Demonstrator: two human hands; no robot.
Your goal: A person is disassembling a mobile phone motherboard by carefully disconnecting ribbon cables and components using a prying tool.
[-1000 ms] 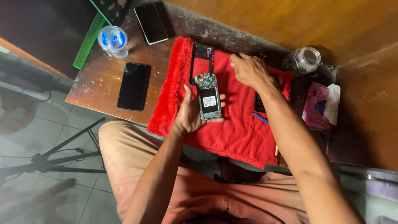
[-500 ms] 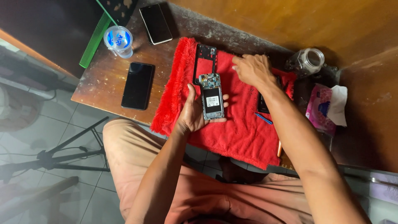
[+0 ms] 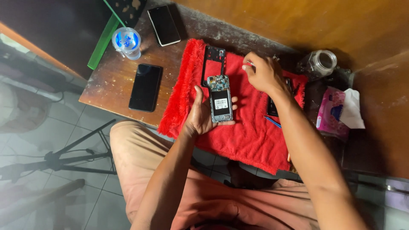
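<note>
The left hand [image 3: 200,117] holds the opened phone [image 3: 220,99] over the red towel [image 3: 251,136], fingers wrapped around its edges. The right hand [image 3: 263,74] has lifted from the towel, fingertips pinched together; what they hold is too small to tell.

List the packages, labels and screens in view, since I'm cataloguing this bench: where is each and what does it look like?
Opened phone: in the left hand over the red towel; white rectangular label on its black battery.
Black phone: flat on the table, left of the towel, screen dark.
White-edged phone: table's far edge, screen dark.
Sealed water cup: far left, blue-and-white lid.
Tissue pack: right, pink, white tissue out.
</note>
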